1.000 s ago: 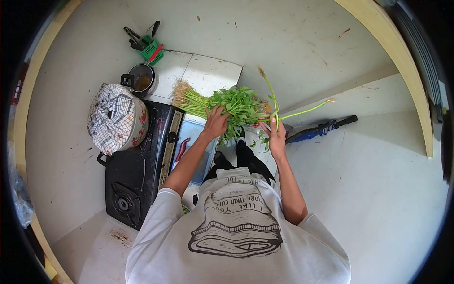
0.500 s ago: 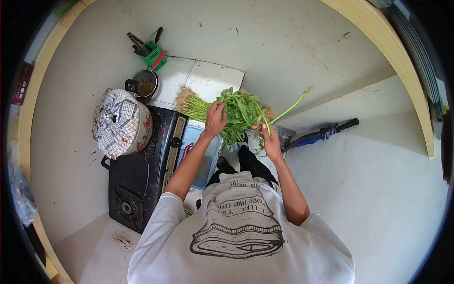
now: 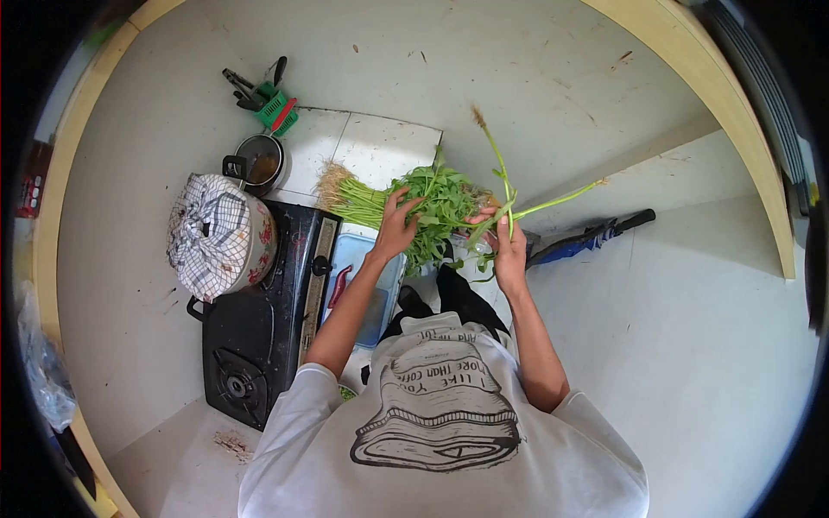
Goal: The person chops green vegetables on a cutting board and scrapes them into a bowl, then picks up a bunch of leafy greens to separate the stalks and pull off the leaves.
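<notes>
A pile of leafy greens (image 3: pixel 436 203) lies on the white tiled counter (image 3: pixel 380 142), its rooted ends at the left and its leaves at the right. My left hand (image 3: pixel 397 223) rests at the pile's left part, fingers spread over the leaves. At the right edge of the pile my right hand (image 3: pixel 509 246) is closed on green stems (image 3: pixel 553 203). One stem points up and another points to the right, both with root ends. Below the pile is a blue plastic container (image 3: pixel 373 315) with a red-handled item (image 3: pixel 340 287) on it.
To the left stand a black gas stove (image 3: pixel 250 345), a large pot covered with a checkered cloth (image 3: pixel 207 229) and a small pot (image 3: pixel 262 164). A green basket (image 3: pixel 279 112) holds utensils. On the right is a folded blue umbrella (image 3: pixel 587 246).
A second rooted stem now shows in my right hand, pointing up, while the other stem has tilted lower to the right. My left hand has shifted slightly over the leaves.
</notes>
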`<state>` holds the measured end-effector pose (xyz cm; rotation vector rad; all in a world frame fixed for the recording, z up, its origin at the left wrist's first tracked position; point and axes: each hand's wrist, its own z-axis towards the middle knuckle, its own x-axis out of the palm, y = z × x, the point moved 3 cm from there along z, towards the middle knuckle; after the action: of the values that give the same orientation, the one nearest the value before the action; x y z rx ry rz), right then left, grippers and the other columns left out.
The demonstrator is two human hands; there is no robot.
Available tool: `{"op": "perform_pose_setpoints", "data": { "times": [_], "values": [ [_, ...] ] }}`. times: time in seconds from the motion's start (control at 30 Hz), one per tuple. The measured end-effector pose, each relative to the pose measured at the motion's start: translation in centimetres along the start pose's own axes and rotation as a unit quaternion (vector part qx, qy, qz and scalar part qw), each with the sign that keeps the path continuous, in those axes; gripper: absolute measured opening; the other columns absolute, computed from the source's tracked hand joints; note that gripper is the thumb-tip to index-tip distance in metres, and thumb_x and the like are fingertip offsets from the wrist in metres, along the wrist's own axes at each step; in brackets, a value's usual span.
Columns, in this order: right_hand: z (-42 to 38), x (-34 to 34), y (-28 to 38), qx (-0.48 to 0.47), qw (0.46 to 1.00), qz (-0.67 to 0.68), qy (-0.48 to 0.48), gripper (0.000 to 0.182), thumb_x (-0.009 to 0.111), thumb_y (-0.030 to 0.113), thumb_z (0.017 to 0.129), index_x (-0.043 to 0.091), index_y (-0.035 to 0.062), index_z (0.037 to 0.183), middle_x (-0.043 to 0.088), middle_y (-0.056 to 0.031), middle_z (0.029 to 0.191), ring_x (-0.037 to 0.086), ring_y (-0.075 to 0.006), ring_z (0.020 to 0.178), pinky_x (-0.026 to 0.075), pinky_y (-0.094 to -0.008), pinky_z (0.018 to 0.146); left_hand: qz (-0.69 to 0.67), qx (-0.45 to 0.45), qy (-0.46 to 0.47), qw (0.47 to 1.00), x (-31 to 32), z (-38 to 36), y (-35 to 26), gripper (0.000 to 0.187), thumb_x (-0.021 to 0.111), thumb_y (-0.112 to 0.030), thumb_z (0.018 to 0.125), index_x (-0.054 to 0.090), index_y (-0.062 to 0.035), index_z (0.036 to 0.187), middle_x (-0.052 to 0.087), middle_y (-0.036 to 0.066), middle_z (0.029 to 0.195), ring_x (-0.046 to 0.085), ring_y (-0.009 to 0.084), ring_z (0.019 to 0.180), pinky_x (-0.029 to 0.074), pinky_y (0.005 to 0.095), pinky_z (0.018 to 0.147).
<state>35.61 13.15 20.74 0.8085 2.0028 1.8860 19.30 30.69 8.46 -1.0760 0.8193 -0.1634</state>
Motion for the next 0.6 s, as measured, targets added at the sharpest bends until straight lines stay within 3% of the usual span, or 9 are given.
{"op": "perform_pose_setpoints", "data": {
  "times": [0.07,0.27,0.3,0.37,0.5,0.6],
  "values": [
    [0.2,0.4,1.0,-0.030,0.999,0.016,0.010,0.046,0.034,0.038,0.115,0.058,0.0003,0.126,0.069,-0.0095,0.107,0.068,-0.0201,0.109,0.051,-0.0381,0.097,-0.059,-0.050,-0.023,0.997,-0.2,-0.6,-0.5,0.037,0.065,-0.002,0.094,0.068,-0.0102,0.130,0.046,0.019,0.146,0.051,0.0377,0.132,0.045,0.0440,0.108],
    [0.9,1.5,0.2,-0.035,0.992,-0.096,0.068,0.041,0.039,0.034,0.114,0.059,-0.0010,0.121,0.065,-0.0068,0.093,0.065,-0.0173,0.085,0.053,-0.0360,0.086,-0.086,-0.045,-0.123,0.988,-3.0,-1.4,-4.1,0.029,0.062,-0.011,0.102,0.066,-0.0069,0.131,0.059,0.016,0.136,0.058,0.0314,0.127,0.047,0.0415,0.108],
    [0.8,2.3,0.4,-0.028,0.990,-0.120,0.073,0.039,0.043,0.032,0.114,0.061,-0.0013,0.118,0.064,-0.0076,0.090,0.064,-0.0171,0.079,0.053,-0.0346,0.080,-0.165,-0.082,-0.090,0.979,-3.4,-1.4,-5.2,0.031,0.059,-0.016,0.105,0.064,-0.0062,0.133,0.060,0.016,0.136,0.059,0.0297,0.127,0.046,0.0413,0.109],
    [0.6,3.0,-0.4,-0.024,0.977,-0.183,0.110,0.037,0.044,0.031,0.113,0.063,-0.0008,0.117,0.063,-0.0083,0.088,0.063,-0.0168,0.077,0.052,-0.0342,0.077,-0.319,-0.151,-0.025,0.935,-4.0,-1.4,-7.8,0.036,0.051,-0.026,0.110,0.061,-0.0048,0.138,0.063,0.015,0.136,0.059,0.0262,0.127,0.045,0.0410,0.111],
    [0.1,5.3,-0.3,-0.053,0.951,-0.259,0.159,0.032,0.048,0.027,0.111,0.064,-0.0005,0.114,0.061,-0.0117,0.080,0.062,-0.0205,0.072,0.050,-0.0355,0.069,-0.472,-0.147,-0.033,0.869,-5.7,-1.2,-11.5,0.050,0.042,-0.035,0.113,0.041,-0.0048,0.153,0.062,0.020,0.138,0.064,0.0264,0.122,0.048,0.0422,0.112],
    [-0.3,6.0,0.1,-0.022,0.930,-0.304,0.207,0.028,0.052,0.025,0.110,0.064,-0.0004,0.114,0.061,-0.0124,0.079,0.061,-0.0218,0.072,0.049,-0.0357,0.068,-0.579,-0.175,-0.079,0.793,-6.2,-1.4,-11.6,0.049,0.046,-0.034,0.112,0.042,-0.0064,0.152,0.063,0.018,0.138,0.065,0.0279,0.122,0.049,0.0418,0.109]
  ]
}}
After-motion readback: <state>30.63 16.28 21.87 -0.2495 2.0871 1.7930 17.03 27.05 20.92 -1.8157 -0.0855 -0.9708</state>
